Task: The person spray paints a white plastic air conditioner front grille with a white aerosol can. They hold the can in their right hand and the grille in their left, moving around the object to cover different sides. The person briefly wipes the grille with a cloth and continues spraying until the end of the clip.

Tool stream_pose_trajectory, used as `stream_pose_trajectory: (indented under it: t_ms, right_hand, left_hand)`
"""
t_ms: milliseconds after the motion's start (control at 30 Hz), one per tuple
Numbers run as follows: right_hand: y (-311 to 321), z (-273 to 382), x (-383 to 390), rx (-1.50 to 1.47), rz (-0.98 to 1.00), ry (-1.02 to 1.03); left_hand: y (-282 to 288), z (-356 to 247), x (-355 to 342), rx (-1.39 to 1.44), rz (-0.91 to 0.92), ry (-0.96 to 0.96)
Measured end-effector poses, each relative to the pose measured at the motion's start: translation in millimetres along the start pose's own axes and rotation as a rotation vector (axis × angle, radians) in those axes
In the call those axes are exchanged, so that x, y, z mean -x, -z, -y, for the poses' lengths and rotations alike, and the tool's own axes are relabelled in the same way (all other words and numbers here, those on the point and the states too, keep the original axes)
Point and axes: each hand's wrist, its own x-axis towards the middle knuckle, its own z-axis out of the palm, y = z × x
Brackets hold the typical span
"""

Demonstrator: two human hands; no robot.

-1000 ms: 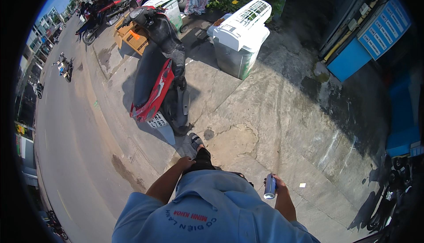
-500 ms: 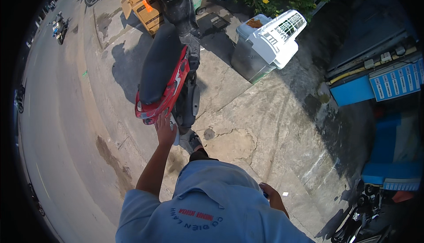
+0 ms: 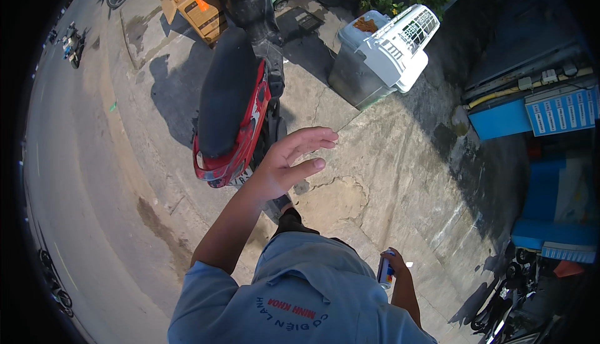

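left hand point(image 3: 292, 158) hung empty near the scooter point(image 3: 226, 97); right hand point(image 3: 395, 260) gripped a can point(image 3: 384, 276); carrying seemed the step; moving likely called for steady grip

1. Lower right of centre: the curled right hand point(image 3: 395, 260) hides part of a slim blue-and-white cylindrical can point(image 3: 385, 274); its print is too small to read.
2. Centre left: the left forearm point(image 3: 226, 228) covers part of the white licence plate point(image 3: 242, 177) on a red motorbike with a long black seat point(image 3: 228, 97).
3. Top edge: that motorbike's front is cut off.
4. Upper left: a distant pale motorbike point(image 3: 73, 45) is too small for detail.
5. Lower right: dark parked motorbikes point(image 3: 514, 291) merge into the black rim.
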Motion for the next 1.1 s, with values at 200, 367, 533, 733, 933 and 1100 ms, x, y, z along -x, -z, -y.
stream_pose_trajectory:
  t_ms: [200,367,533,733,933,1100]
  right_hand:
    - [-29,-65,-10,-0.032,0.108,-0.075]
    - [-40,-151,-22,-0.175,0.145,-0.027]
    - [-37,-249,-24,-0.26,0.118,-0.018]
    - [-41,-303,30,0.1,-0.141,0.04]
    - [-67,-352,27,-0.032,-0.201,0.126]
    - [-86,-343,22,-0.026,-0.171,0.211]
  left_hand:
    - [-113,-118,23,0.325,0.697,-0.537]
    - [-182,-134,61,0.385,0.792,-0.625]
    - [-253,-129,99,0.409,0.86,-0.618]
    - [-261,-73,115,0.099,0.838,-0.108]
    - [-169,208,201,-0.445,0.433,0.734]
    - [-52,345,396,-0.847,0.938,1.053]
